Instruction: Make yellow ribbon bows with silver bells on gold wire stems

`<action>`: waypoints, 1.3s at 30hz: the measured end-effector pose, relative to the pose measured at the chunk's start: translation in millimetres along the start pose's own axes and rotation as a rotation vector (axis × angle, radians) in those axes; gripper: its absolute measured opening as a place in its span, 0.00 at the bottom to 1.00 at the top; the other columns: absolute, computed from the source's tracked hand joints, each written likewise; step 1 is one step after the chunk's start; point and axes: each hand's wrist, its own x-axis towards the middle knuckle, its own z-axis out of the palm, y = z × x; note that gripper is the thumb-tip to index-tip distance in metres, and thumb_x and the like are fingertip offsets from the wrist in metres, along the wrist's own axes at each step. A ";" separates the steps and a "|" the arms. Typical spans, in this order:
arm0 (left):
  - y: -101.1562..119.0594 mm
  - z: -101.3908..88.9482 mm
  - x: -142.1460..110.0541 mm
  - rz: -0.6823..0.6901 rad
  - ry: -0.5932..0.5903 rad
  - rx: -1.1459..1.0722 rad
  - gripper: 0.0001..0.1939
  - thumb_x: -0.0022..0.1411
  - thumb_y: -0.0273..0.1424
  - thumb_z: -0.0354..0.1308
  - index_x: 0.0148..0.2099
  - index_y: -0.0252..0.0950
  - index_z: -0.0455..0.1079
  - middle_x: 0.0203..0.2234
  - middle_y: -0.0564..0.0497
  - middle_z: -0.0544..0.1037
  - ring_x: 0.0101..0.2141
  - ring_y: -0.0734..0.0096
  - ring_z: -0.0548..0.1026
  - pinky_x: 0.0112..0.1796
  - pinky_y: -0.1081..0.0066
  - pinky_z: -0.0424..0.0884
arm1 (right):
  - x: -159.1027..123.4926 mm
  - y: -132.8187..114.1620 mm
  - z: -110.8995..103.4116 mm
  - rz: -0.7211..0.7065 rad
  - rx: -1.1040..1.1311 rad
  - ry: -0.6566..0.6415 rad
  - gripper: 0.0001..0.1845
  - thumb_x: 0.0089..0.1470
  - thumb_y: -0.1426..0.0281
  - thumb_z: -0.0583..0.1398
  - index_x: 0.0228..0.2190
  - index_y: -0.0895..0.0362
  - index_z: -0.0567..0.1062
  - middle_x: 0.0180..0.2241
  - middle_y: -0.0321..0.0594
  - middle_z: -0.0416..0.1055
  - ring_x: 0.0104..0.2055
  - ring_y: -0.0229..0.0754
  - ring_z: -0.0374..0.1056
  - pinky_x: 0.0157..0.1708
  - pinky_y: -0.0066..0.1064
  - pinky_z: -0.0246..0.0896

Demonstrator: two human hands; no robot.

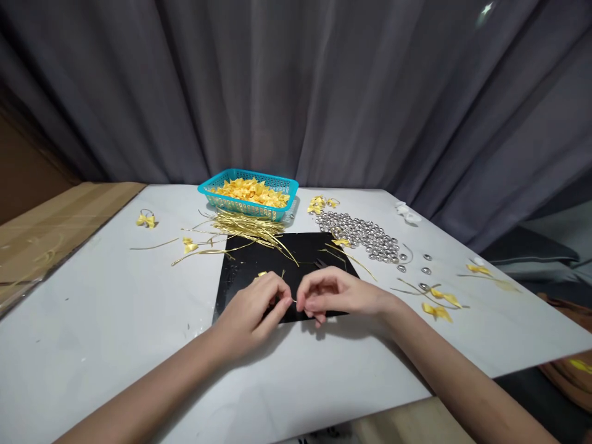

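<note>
My left hand (256, 308) and my right hand (340, 292) meet above the front part of a black mat (238, 283). Thumb and fingers of each are pinched together. A short bit of thin gold cord (295, 301) shows in the narrow gap between the two pinches; the rest of it is hidden by my fingers. Just behind my left knuckles a small piece of yellow ribbon (262, 274) peeks out, mostly covered. Dark pointed tips of a tool (320, 263) lie on the mat behind my right hand, its remainder out of sight.
Behind the mat, a bundle of gold cords (250, 227) lies before a turquoise basket (293, 196) of yellow bows. Many silver domed pieces (361, 234) are spread at right. Loose bows with cords (437, 311) lie farther right, another bow (146, 219) at left. A grey curtain (277, 92) hangs behind.
</note>
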 end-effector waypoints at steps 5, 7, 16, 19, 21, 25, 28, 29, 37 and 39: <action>-3.5 -2.4 -0.3 0.160 -0.042 0.175 0.08 0.65 0.29 0.41 0.37 0.37 0.61 0.33 0.47 0.70 0.34 0.67 0.68 0.33 0.68 0.63 | -0.1 2.8 0.1 0.033 0.053 -0.049 0.08 0.48 0.70 0.63 0.32 0.61 0.78 0.32 0.41 0.76 0.28 0.32 0.74 0.24 0.17 0.67; -6.0 -2.2 -0.1 0.142 -0.020 0.169 0.08 0.65 0.28 0.41 0.37 0.37 0.61 0.33 0.48 0.70 0.34 0.68 0.68 0.33 0.69 0.63 | 2.1 6.0 2.6 -0.008 0.002 0.046 0.09 0.46 0.71 0.64 0.32 0.60 0.78 0.32 0.41 0.77 0.27 0.33 0.74 0.20 0.16 0.65; -8.0 -5.2 -0.2 0.068 0.036 0.144 0.07 0.66 0.30 0.41 0.37 0.38 0.59 0.33 0.49 0.68 0.34 0.70 0.68 0.34 0.70 0.64 | 8.9 10.8 6.0 -0.289 -0.034 0.322 0.05 0.44 0.71 0.66 0.28 0.55 0.80 0.30 0.37 0.75 0.19 0.26 0.67 0.15 0.16 0.60; -9.3 -4.4 0.0 0.053 0.009 0.156 0.07 0.66 0.30 0.41 0.37 0.38 0.58 0.34 0.49 0.68 0.35 0.69 0.68 0.35 0.69 0.64 | 8.0 9.1 2.6 -0.379 -0.006 0.437 0.04 0.43 0.70 0.67 0.27 0.54 0.80 0.32 0.37 0.75 0.25 0.29 0.69 0.21 0.19 0.65; -10.1 -4.9 0.8 0.027 0.001 0.176 0.07 0.66 0.30 0.40 0.36 0.38 0.58 0.34 0.49 0.68 0.35 0.68 0.68 0.36 0.68 0.64 | 4.8 4.9 -1.4 -0.401 0.075 0.534 0.05 0.42 0.68 0.67 0.26 0.54 0.80 0.29 0.37 0.76 0.27 0.31 0.71 0.25 0.21 0.67; -10.4 -6.8 2.8 -0.048 0.010 0.175 0.09 0.66 0.32 0.39 0.34 0.38 0.57 0.33 0.49 0.68 0.35 0.66 0.68 0.36 0.66 0.63 | -3.7 -7.3 -11.0 -0.473 0.214 0.730 0.08 0.39 0.66 0.69 0.26 0.53 0.78 0.26 0.33 0.75 0.23 0.28 0.66 0.25 0.20 0.66; -10.7 -4.8 3.3 -0.104 0.011 0.070 0.09 0.66 0.33 0.40 0.34 0.39 0.57 0.33 0.49 0.69 0.33 0.68 0.68 0.35 0.67 0.62 | -6.2 -12.2 -13.6 -0.486 0.227 0.794 0.09 0.41 0.65 0.67 0.27 0.52 0.76 0.26 0.30 0.72 0.18 0.26 0.58 0.21 0.20 0.63; -11.0 -3.5 3.2 -0.126 0.015 0.010 0.09 0.66 0.34 0.40 0.34 0.39 0.57 0.34 0.50 0.69 0.33 0.68 0.68 0.36 0.67 0.62 | -6.1 -12.4 -12.9 -0.472 0.220 0.799 0.09 0.42 0.64 0.67 0.28 0.52 0.75 0.26 0.30 0.71 0.17 0.25 0.55 0.20 0.20 0.62; -11.2 4.1 5.6 -0.386 0.061 -0.684 0.12 0.65 0.41 0.45 0.35 0.38 0.57 0.30 0.52 0.72 0.32 0.71 0.75 0.33 0.71 0.66 | -1.1 -9.0 -1.6 -0.367 0.362 0.679 0.13 0.44 0.62 0.66 0.30 0.54 0.70 0.31 0.33 0.72 0.27 0.29 0.68 0.24 0.16 0.66; -10.3 4.0 7.9 -0.450 0.065 -0.807 0.12 0.64 0.42 0.46 0.34 0.38 0.56 0.32 0.52 0.75 0.29 0.73 0.76 0.31 0.73 0.67 | -1.8 -10.2 -1.6 -0.369 0.380 0.690 0.14 0.43 0.63 0.67 0.30 0.54 0.70 0.28 0.32 0.71 0.27 0.29 0.68 0.24 0.15 0.66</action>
